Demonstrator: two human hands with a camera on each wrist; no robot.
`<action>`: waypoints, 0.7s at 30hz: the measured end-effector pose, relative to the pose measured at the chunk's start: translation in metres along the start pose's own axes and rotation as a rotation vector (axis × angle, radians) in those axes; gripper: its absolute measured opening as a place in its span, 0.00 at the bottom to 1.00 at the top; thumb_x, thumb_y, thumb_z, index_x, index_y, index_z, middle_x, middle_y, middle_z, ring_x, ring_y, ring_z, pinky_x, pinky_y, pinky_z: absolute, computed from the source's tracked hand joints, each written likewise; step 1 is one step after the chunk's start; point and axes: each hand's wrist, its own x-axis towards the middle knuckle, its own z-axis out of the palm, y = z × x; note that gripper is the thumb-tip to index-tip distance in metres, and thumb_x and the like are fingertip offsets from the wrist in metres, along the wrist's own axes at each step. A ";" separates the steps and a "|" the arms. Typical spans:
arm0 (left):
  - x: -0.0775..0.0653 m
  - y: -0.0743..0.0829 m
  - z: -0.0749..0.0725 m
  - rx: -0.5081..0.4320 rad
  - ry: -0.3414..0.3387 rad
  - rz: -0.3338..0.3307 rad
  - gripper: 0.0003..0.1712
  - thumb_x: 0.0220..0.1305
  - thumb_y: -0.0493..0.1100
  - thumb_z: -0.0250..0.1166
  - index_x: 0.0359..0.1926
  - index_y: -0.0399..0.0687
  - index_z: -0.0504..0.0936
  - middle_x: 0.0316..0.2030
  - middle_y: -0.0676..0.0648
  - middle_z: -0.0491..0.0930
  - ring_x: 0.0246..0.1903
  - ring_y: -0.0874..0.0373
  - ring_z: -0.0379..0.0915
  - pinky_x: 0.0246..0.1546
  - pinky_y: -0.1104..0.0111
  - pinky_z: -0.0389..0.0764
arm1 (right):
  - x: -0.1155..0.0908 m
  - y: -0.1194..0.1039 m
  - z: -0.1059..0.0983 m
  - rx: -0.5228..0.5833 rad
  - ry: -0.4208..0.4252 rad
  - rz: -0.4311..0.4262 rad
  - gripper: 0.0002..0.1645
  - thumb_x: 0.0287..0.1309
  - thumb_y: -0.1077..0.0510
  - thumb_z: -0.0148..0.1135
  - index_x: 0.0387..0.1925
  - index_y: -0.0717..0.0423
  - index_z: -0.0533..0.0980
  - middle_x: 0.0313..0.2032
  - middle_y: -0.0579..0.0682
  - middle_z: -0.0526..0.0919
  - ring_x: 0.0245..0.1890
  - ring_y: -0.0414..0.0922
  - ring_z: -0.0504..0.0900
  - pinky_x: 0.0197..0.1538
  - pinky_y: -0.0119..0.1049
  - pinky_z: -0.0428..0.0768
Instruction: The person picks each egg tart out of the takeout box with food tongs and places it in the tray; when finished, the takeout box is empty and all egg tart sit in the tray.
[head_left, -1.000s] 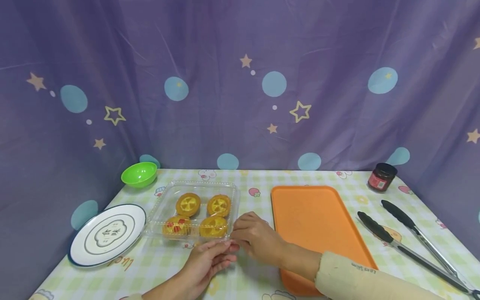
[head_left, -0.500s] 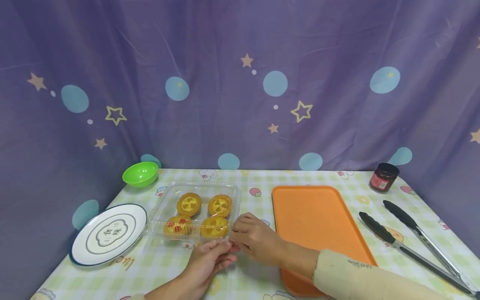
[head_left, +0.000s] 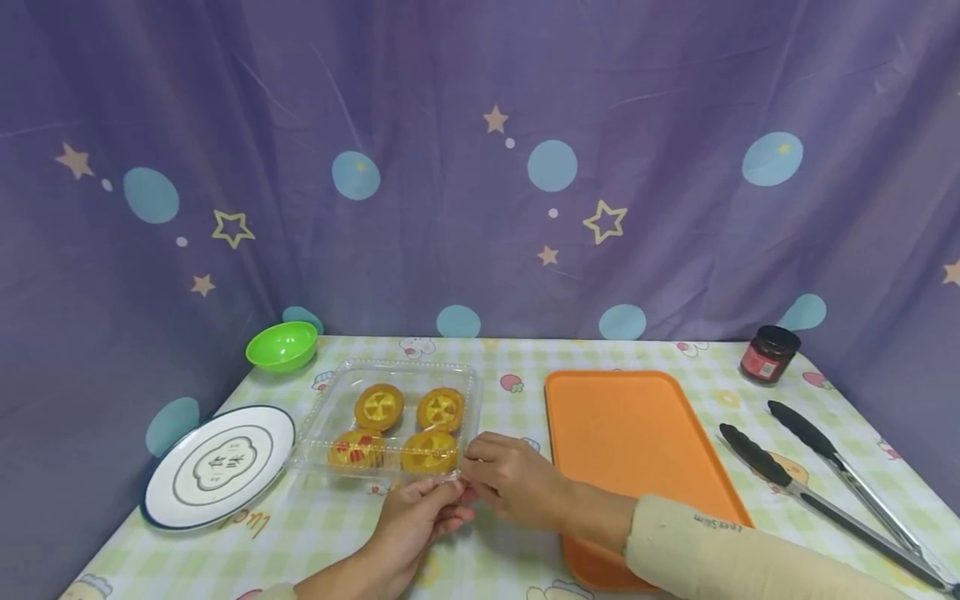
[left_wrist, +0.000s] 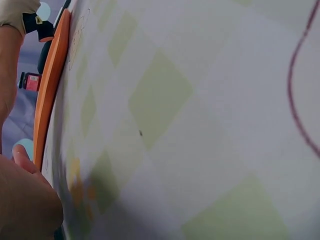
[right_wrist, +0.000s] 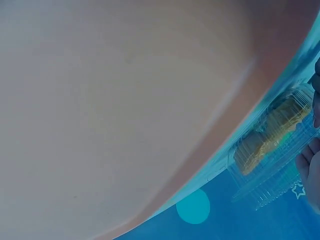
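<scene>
Little had shifted in the last second: the fingers of my left hand [head_left: 412, 517] and right hand [head_left: 517, 479] pinched the near right corner of the clear container [head_left: 326, 417], tips partly hidden. It sat on the surface [head_left: 300, 525], closed over four tarts [head_left: 378, 407], so I judged that corner not yet freed.

We saw a clear plastic box [head_left: 469, 396] lying flat on the checked cloth [head_left: 311, 521], with four round golden tarts [head_left: 378, 407] inside, two by two, and red marks showing over the near left one. Left hand [head_left: 417, 518] and right hand [head_left: 513, 479] pinched its near right corner, as we saw.
</scene>
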 end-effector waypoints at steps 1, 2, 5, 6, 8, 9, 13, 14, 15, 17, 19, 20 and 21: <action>0.000 0.000 0.000 0.002 -0.002 0.000 0.20 0.65 0.42 0.62 0.50 0.29 0.79 0.39 0.44 0.85 0.29 0.63 0.81 0.34 0.76 0.85 | 0.000 0.000 0.000 0.002 0.004 0.002 0.11 0.44 0.71 0.67 0.27 0.54 0.79 0.30 0.42 0.76 0.34 0.37 0.77 0.42 0.19 0.78; 0.000 0.000 0.000 0.008 -0.004 -0.001 0.20 0.65 0.42 0.62 0.50 0.29 0.79 0.39 0.44 0.85 0.29 0.63 0.81 0.35 0.76 0.85 | 0.000 0.000 0.000 0.005 0.007 0.004 0.11 0.44 0.71 0.67 0.27 0.54 0.79 0.30 0.42 0.76 0.34 0.37 0.77 0.41 0.19 0.78; 0.000 0.000 0.000 0.021 -0.004 -0.005 0.20 0.65 0.43 0.62 0.50 0.29 0.79 0.38 0.45 0.85 0.30 0.62 0.81 0.35 0.75 0.85 | 0.000 0.000 0.000 0.009 0.011 0.010 0.11 0.44 0.71 0.67 0.26 0.53 0.78 0.29 0.42 0.76 0.34 0.37 0.77 0.41 0.20 0.78; 0.000 0.000 0.000 0.026 -0.005 -0.005 0.20 0.65 0.43 0.62 0.51 0.29 0.78 0.38 0.45 0.85 0.30 0.62 0.81 0.35 0.75 0.85 | 0.000 0.000 0.000 0.010 0.012 0.011 0.11 0.44 0.71 0.67 0.26 0.53 0.79 0.29 0.42 0.76 0.34 0.37 0.77 0.41 0.20 0.78; 0.001 0.000 0.000 0.035 -0.006 -0.006 0.21 0.65 0.43 0.62 0.50 0.29 0.79 0.38 0.45 0.85 0.30 0.62 0.81 0.35 0.74 0.85 | 0.000 0.000 0.000 0.011 0.012 0.015 0.11 0.44 0.71 0.67 0.26 0.53 0.78 0.29 0.42 0.76 0.34 0.37 0.77 0.41 0.20 0.78; 0.001 0.000 0.000 0.037 -0.007 -0.006 0.21 0.65 0.43 0.62 0.50 0.29 0.79 0.38 0.44 0.85 0.30 0.62 0.81 0.35 0.74 0.85 | 0.000 0.000 0.000 0.012 0.013 0.016 0.11 0.45 0.71 0.67 0.26 0.53 0.78 0.29 0.42 0.76 0.35 0.37 0.77 0.41 0.20 0.78; 0.001 0.001 -0.001 0.050 -0.009 -0.001 0.20 0.65 0.43 0.62 0.50 0.29 0.79 0.38 0.44 0.85 0.30 0.62 0.81 0.35 0.74 0.85 | -0.001 0.000 0.001 0.012 0.018 0.024 0.10 0.45 0.71 0.67 0.26 0.53 0.79 0.30 0.42 0.77 0.35 0.37 0.77 0.41 0.19 0.78; 0.001 0.001 -0.001 0.053 -0.008 0.001 0.20 0.65 0.43 0.62 0.50 0.29 0.79 0.38 0.44 0.85 0.30 0.62 0.81 0.35 0.74 0.85 | -0.001 0.000 0.000 0.012 0.020 0.025 0.10 0.46 0.71 0.67 0.27 0.54 0.79 0.30 0.42 0.77 0.35 0.37 0.78 0.42 0.19 0.79; 0.002 0.000 -0.001 0.056 -0.008 0.002 0.20 0.65 0.43 0.62 0.49 0.29 0.80 0.38 0.44 0.86 0.29 0.62 0.81 0.35 0.74 0.85 | 0.000 -0.001 0.000 0.012 0.021 0.028 0.10 0.46 0.71 0.67 0.27 0.53 0.79 0.30 0.42 0.77 0.35 0.37 0.78 0.42 0.19 0.79; 0.002 -0.001 -0.002 0.072 -0.003 -0.003 0.19 0.65 0.42 0.62 0.49 0.29 0.80 0.38 0.44 0.86 0.29 0.62 0.82 0.34 0.74 0.86 | 0.001 -0.001 0.000 0.031 0.031 0.044 0.10 0.47 0.71 0.67 0.27 0.54 0.80 0.30 0.42 0.78 0.35 0.37 0.78 0.42 0.18 0.79; 0.003 -0.005 -0.004 0.085 0.004 -0.015 0.18 0.65 0.41 0.62 0.49 0.29 0.80 0.38 0.44 0.86 0.30 0.61 0.82 0.34 0.73 0.86 | 0.009 -0.003 -0.005 0.050 0.047 0.050 0.10 0.48 0.72 0.66 0.26 0.54 0.79 0.31 0.43 0.79 0.35 0.37 0.78 0.42 0.17 0.78; 0.003 -0.006 -0.005 0.086 0.007 -0.021 0.18 0.65 0.40 0.62 0.48 0.29 0.80 0.38 0.44 0.86 0.30 0.60 0.82 0.33 0.73 0.86 | 0.013 -0.003 -0.007 0.062 0.056 0.054 0.10 0.48 0.72 0.66 0.27 0.55 0.79 0.31 0.44 0.79 0.35 0.37 0.78 0.42 0.17 0.78; 0.002 -0.007 -0.007 0.086 0.008 -0.025 0.17 0.65 0.40 0.62 0.49 0.29 0.79 0.38 0.44 0.85 0.31 0.60 0.83 0.33 0.73 0.86 | 0.018 -0.003 -0.010 0.075 0.064 0.059 0.10 0.49 0.72 0.66 0.27 0.55 0.79 0.31 0.44 0.79 0.35 0.37 0.78 0.41 0.16 0.78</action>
